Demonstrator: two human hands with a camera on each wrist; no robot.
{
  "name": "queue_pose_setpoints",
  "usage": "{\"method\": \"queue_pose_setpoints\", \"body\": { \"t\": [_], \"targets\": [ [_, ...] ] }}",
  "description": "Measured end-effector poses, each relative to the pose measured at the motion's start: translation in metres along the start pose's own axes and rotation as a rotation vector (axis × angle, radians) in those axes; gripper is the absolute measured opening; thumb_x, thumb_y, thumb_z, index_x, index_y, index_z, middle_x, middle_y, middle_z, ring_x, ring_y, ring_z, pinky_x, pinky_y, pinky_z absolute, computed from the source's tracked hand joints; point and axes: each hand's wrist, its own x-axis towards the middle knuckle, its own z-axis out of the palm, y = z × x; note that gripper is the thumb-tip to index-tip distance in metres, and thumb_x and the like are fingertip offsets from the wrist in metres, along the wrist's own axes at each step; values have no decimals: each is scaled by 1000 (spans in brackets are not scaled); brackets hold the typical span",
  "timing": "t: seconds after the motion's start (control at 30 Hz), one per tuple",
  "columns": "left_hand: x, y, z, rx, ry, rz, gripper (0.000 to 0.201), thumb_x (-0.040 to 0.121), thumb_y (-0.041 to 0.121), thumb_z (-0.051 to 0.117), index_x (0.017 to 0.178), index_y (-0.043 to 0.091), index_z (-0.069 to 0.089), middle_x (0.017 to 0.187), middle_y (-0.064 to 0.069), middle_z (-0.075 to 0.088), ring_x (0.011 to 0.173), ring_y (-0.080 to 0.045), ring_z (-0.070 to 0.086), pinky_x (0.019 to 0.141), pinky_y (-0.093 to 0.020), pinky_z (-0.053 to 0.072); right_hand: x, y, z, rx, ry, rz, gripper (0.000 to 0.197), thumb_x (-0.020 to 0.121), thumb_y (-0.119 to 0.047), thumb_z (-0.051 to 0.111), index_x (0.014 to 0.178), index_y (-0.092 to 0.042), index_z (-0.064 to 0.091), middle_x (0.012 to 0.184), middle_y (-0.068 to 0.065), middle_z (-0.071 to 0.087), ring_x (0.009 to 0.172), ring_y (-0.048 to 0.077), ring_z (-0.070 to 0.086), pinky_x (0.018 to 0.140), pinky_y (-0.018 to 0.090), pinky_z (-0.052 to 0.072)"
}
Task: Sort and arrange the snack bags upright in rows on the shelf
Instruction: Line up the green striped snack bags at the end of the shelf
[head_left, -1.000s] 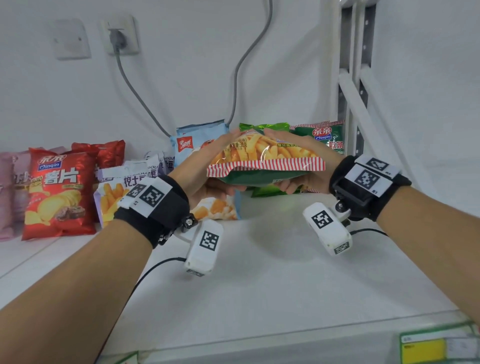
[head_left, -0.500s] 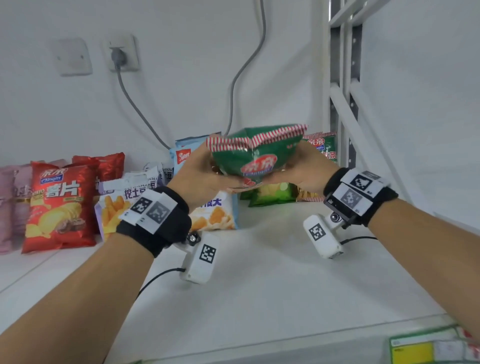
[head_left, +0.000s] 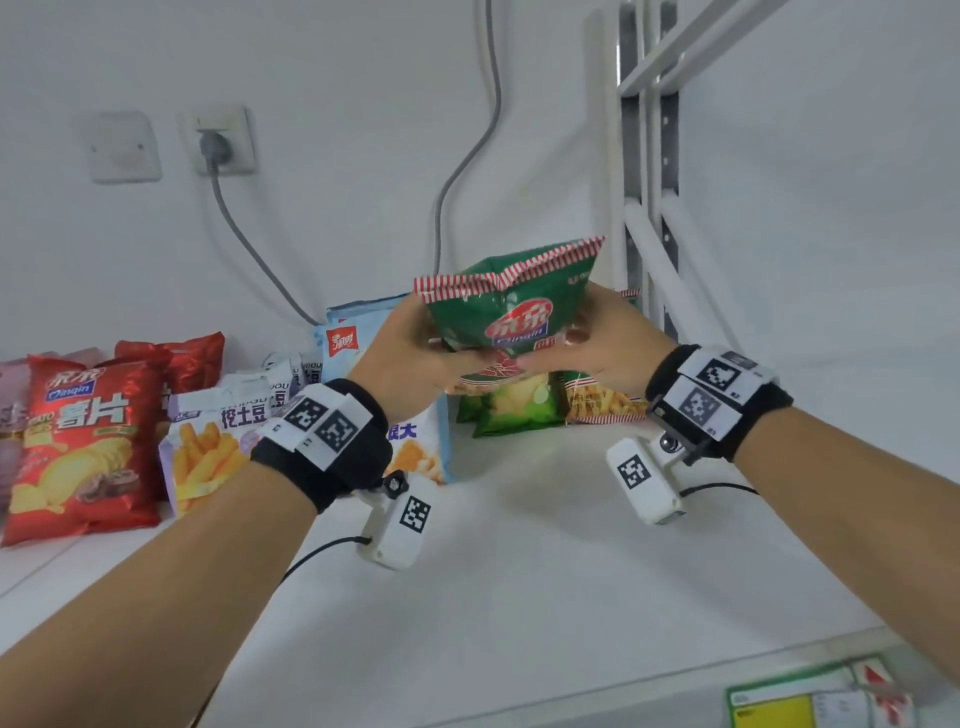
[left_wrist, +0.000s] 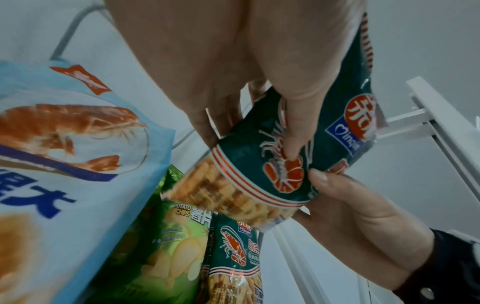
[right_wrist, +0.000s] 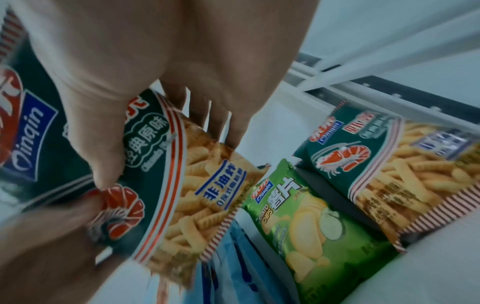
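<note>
A green shrimp-stick bag (head_left: 511, 317) with a red-striped top edge is held upright in the air above the white shelf (head_left: 519, 561). My left hand (head_left: 415, 353) grips its left side, thumb on the front (left_wrist: 293, 131). My right hand (head_left: 602, 348) grips its right side, thumb pressed near the printed shrimp (right_wrist: 103, 164). Below and behind it stand a light green potato chip bag (head_left: 514, 405) and a second green shrimp-stick bag (head_left: 597, 402), both against the back wall. The held bag (right_wrist: 182, 185) hangs just left of them in the right wrist view.
A pale blue shrimp-cracker bag (head_left: 363, 343) stands behind my left hand. Further left are a white fries bag (head_left: 213, 447), red chip bags (head_left: 83, 447) and a pink bag at the edge. A white shelf upright (head_left: 644, 208) rises at right. Grey cables (head_left: 467, 156) run down the wall.
The green bag has been turned from lying flat with its striped edge facing me to standing upright, logo forward. Both hands have risen slightly with it.
</note>
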Motion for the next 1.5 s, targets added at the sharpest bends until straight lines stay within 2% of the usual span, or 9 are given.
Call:
{"method": "queue_pose_setpoints", "body": {
  "t": [0.17,0.27,0.43,0.67,0.87,1.03,1.17,1.37,1.5],
  "targets": [
    [41,-2,12,-32,-25,-191,60,79,43,82,130,24,58,121,-1,73,112,-16,70,101,-37,55,6,25,-34,207,239,215,37,88,-24,81,121,-23,67,111,-3,80,103,19,76,92,38,58],
    [75,-10,23,10,61,-227,33,92,31,71,122,19,64,116,-5,72,108,-23,70,104,-45,54,6,48,-43,193,329,346,19,87,-26,80,103,-30,70,91,-14,80,80,5,77,81,33,56],
    [133,-25,46,334,13,-170,17,102,16,57,117,20,61,117,-1,67,82,-11,63,59,-23,49,2,79,-42,129,277,591,17,87,-29,77,101,-23,70,84,-4,81,73,11,77,67,27,53],
    [196,-34,82,562,-75,-108,22,103,13,53,123,13,63,121,-5,65,107,-28,65,90,-37,54,-3,103,-44,73,310,681,27,86,-24,75,111,-14,70,104,4,78,94,21,74,75,31,55],
    [230,-57,112,715,-219,-133,26,106,22,55,124,6,65,132,-13,66,120,-32,62,91,-34,45,0,112,-45,48,286,690,31,86,-23,73,115,-11,70,109,8,78,103,27,74,89,37,59],
    [249,-78,123,812,-295,-187,24,108,20,49,115,5,66,115,-12,63,109,-32,62,89,-36,45,2,116,-46,54,283,713,36,83,-23,74,116,-9,69,114,15,76,106,34,74,98,50,58],
    [259,-87,124,885,-325,-222,32,108,24,49,127,3,65,133,-16,66,120,-36,63,101,-43,50,2,118,-46,51,271,718,32,83,-24,75,112,-13,69,114,15,77,106,35,74,98,52,59],
    [267,-88,128,926,-403,-263,40,109,23,44,73,7,49,89,-14,59,79,-27,55,71,-33,43,1,118,-46,48,275,731,36,84,-24,74,118,-12,68,112,11,77,104,31,75,96,47,59],
    [267,-79,130,908,-389,-279,44,107,27,48,67,9,44,71,-5,44,63,-18,40,55,-31,28,1,118,-46,37,299,714,34,84,-20,72,117,-8,69,111,11,77,102,29,74,93,42,60]
  ]
}}
